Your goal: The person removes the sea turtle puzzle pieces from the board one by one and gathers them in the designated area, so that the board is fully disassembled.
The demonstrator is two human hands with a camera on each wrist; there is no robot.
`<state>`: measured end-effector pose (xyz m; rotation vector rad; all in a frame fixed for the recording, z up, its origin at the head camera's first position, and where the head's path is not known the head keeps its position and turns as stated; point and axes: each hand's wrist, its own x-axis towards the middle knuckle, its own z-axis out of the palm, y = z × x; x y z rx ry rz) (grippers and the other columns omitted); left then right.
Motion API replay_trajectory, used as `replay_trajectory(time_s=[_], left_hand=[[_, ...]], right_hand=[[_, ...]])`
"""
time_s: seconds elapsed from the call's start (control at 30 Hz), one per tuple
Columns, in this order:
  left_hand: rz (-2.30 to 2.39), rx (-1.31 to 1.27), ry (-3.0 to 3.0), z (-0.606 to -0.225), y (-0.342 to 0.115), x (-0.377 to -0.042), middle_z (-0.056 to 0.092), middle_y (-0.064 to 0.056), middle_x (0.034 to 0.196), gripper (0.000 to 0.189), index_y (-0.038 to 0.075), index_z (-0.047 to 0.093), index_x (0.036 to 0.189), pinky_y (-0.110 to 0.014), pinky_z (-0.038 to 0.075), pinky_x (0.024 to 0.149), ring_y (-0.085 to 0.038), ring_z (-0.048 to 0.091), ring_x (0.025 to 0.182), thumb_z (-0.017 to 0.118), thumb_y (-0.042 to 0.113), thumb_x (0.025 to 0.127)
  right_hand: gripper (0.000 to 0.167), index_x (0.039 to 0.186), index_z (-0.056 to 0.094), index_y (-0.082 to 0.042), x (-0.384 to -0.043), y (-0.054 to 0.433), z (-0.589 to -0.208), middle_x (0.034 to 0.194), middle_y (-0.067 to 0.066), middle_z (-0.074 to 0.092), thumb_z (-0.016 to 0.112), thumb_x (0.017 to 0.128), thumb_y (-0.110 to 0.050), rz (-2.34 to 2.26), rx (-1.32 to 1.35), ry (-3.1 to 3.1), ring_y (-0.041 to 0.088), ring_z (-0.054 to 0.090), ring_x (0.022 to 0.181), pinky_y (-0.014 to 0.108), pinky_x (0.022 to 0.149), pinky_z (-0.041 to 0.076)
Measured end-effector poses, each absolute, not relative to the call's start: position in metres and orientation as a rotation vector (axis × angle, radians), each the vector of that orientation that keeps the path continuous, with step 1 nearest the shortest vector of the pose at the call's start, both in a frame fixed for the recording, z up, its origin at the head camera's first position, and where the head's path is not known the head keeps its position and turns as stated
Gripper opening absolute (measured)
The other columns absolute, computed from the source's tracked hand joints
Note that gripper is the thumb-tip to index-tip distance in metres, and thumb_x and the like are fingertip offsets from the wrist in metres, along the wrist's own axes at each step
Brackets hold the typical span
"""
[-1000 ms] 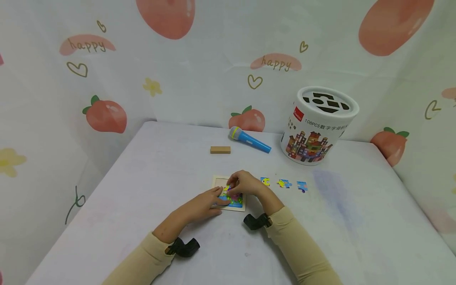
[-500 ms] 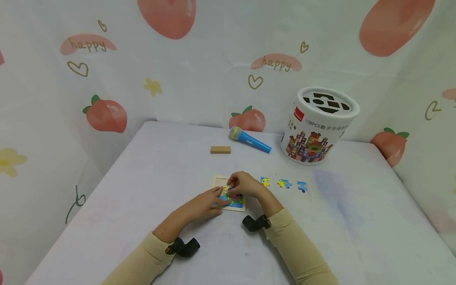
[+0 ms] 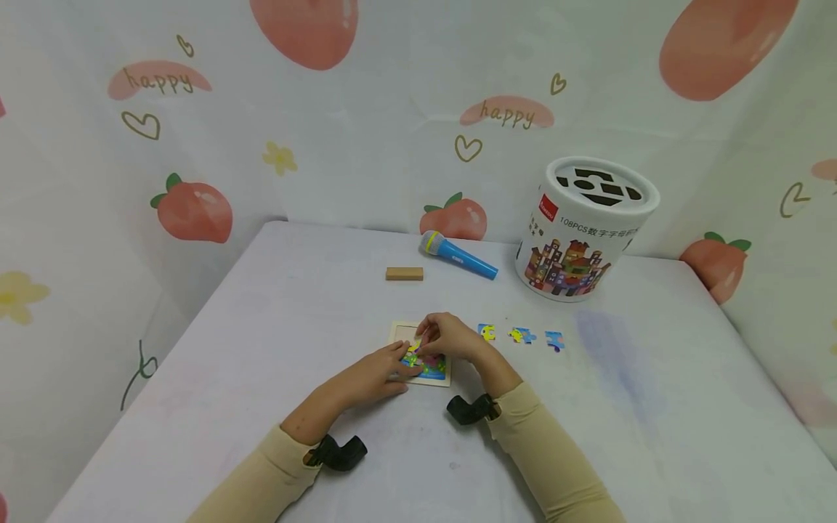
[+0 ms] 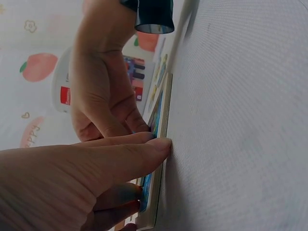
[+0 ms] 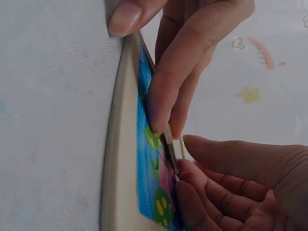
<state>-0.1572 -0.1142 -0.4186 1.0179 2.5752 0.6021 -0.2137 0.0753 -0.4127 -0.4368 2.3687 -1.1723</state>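
Observation:
A small jigsaw puzzle in a pale wooden frame (image 3: 400, 326) lies mid-table, its coloured picture partly covered by both hands. My left hand (image 3: 373, 378) reaches over its left side with fairly straight fingers resting on the picture; in the left wrist view the thumb (image 4: 159, 144) lies against the frame's near edge. From the right, my right hand (image 3: 451, 338) bends down over the puzzle. The right wrist view shows a puzzle piece (image 5: 170, 150) tilted up from the picture, pinched at the right hand's fingertips, beside the left forefinger (image 5: 166, 91).
To the right of the frame lie three loose puzzle pieces (image 3: 487, 333) in a row. Behind are a brown wooden block (image 3: 404, 274), a blue toy microphone (image 3: 461, 256) and a large white bucket (image 3: 575, 247) printed with building blocks. A patterned cloth (image 3: 366, 145) hangs behind the table.
Both hands stay in nearly the same place over the puzzle. The right hand's fingers shift only slightly; the loose pieces lie unmoved.

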Motion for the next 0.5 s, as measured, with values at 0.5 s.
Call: replay_trajectory(time_s=[0.5], left_hand=[[0.62, 1.003, 2.566, -0.4195, -0.1153, -0.1574, 0.031, -0.026, 0.146, 0.036, 0.007, 0.061, 0.125, -0.052, 0.033, 0.107, -0.039, 0.025, 0.139, 0.062, 0.014, 0.089]], right_hand=[[0.02, 0.089, 0.064, 0.0, -0.21, 0.0672, -0.4114, 0.076, 0.003, 0.057, 0.076, 0.076, -0.009, -1.053, -0.454, 2.469, 0.011, 0.05, 0.068, 0.019, 0.059, 0.043]])
